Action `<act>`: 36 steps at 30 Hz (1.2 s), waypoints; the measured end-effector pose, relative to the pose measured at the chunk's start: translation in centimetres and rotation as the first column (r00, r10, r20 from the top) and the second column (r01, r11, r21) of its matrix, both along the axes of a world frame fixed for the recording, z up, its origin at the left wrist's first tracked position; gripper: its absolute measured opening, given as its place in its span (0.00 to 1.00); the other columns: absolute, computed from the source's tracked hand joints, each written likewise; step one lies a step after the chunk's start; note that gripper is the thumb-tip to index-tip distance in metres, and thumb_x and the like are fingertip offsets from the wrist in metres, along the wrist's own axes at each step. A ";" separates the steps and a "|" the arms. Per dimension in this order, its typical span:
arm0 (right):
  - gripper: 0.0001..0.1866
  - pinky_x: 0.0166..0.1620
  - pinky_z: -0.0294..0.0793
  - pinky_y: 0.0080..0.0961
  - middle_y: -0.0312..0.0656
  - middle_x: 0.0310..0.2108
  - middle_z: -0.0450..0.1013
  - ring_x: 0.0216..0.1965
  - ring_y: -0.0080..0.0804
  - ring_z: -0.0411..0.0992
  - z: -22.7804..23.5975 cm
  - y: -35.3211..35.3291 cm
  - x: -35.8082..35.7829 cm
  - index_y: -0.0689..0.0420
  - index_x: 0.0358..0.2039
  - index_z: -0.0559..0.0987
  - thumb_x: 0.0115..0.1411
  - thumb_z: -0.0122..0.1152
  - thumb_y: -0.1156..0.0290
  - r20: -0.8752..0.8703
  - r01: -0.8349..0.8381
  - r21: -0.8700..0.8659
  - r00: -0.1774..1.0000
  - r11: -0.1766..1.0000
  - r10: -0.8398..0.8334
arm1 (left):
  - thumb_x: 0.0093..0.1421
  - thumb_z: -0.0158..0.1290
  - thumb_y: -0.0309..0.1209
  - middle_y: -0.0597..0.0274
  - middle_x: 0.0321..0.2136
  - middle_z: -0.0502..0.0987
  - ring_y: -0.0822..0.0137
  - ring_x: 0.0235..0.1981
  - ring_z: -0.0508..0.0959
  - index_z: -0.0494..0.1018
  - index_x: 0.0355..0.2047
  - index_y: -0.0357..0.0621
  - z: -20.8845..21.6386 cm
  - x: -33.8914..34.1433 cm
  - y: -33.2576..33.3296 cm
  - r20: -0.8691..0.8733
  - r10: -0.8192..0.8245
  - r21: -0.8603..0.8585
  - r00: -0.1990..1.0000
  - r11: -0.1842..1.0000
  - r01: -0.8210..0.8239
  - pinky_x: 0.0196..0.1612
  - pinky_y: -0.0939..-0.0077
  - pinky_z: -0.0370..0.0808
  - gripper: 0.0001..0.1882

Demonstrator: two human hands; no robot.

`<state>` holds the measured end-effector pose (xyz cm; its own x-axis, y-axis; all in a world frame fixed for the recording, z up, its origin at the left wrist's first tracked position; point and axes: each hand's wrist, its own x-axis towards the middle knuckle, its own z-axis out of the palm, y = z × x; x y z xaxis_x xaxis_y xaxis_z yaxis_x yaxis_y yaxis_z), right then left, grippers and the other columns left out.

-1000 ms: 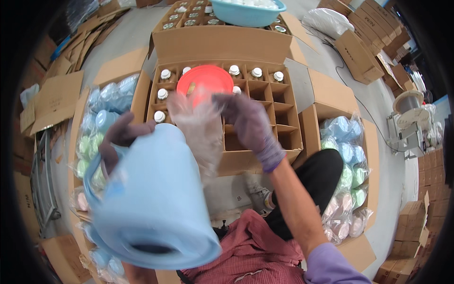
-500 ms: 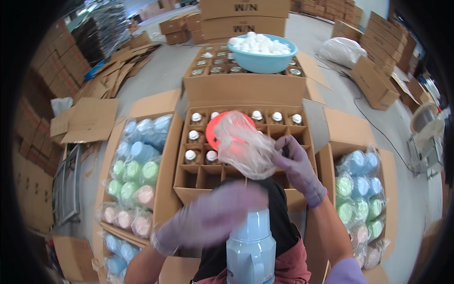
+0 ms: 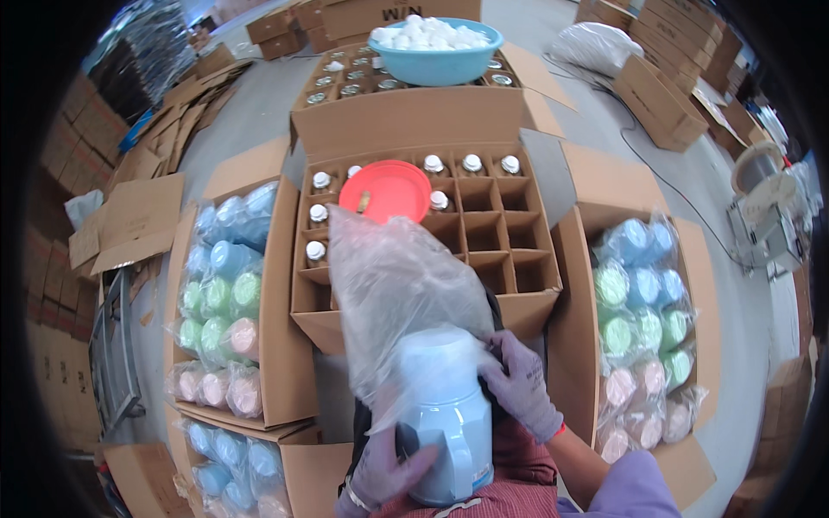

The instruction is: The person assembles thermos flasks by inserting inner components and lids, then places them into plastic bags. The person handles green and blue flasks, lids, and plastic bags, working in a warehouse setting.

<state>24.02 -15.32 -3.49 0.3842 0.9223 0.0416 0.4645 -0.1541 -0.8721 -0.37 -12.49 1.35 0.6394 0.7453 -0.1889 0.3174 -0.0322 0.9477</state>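
A light blue vacuum jug (image 3: 449, 432) with a handle stands upright at my lap. A clear plastic bag (image 3: 389, 276) lies over its cup-like lid and spreads forward across the near edge of the divided carton. My left hand (image 3: 389, 470), in a purple glove, grips the jug's lower left side, thumb toward the handle. At the lid's right side, my gloved right hand (image 3: 524, 384) is closed on the bag's edge. Beyond the bag, a red round plate-like dish (image 3: 389, 186) rests on top of the carton (image 3: 423, 155), among white-capped bottle necks (image 3: 471, 164).
Open cartons of bagged blue, green and pink cups stand at left (image 3: 289, 345) and right (image 3: 570, 302). Behind the divided carton, a blue basin (image 3: 436, 65) heaped with small white pieces sits on another carton. A machine with a reel (image 3: 764, 220) stands far right.
The bag has come down from in front of the red dish onto the jug's lid. My left hand has dropped from the lid to the jug's side; my right hand has moved nearer me.
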 end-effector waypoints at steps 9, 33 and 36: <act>0.13 0.63 0.65 0.46 0.44 0.38 0.73 0.43 0.44 0.72 -1.9 -8.4 -3.4 0.58 0.37 0.76 0.52 0.68 0.71 0.110 -0.139 0.203 0.987 0.969 0.118 | 0.66 0.50 0.34 0.36 0.54 0.71 0.41 0.56 0.71 0.63 0.64 0.34 -1.1 -5.8 -3.2 -0.334 0.362 0.615 0.870 0.783 -0.090 0.61 0.53 0.65 0.29; 0.29 0.46 0.75 0.37 0.53 0.42 0.74 0.44 0.49 0.75 6.0 -4.9 -3.9 0.59 0.53 0.68 0.59 0.63 0.54 -0.211 -0.360 -0.236 0.926 0.903 0.314 | 0.65 0.51 0.36 0.50 0.44 0.81 0.52 0.46 0.79 0.78 0.48 0.38 0.0 -2.2 -1.7 -0.062 -0.719 -0.527 0.692 0.613 0.589 0.56 0.59 0.71 0.17; 0.27 0.43 0.75 0.35 0.52 0.35 0.76 0.38 0.43 0.77 3.6 -3.9 -0.6 0.62 0.49 0.70 0.56 0.66 0.58 -0.381 -0.305 -0.025 0.883 0.952 0.273 | 0.65 0.51 0.35 0.49 0.45 0.80 0.52 0.48 0.79 0.78 0.49 0.37 1.7 1.4 -2.9 0.046 -0.818 -0.429 0.573 0.502 0.751 0.57 0.59 0.70 0.17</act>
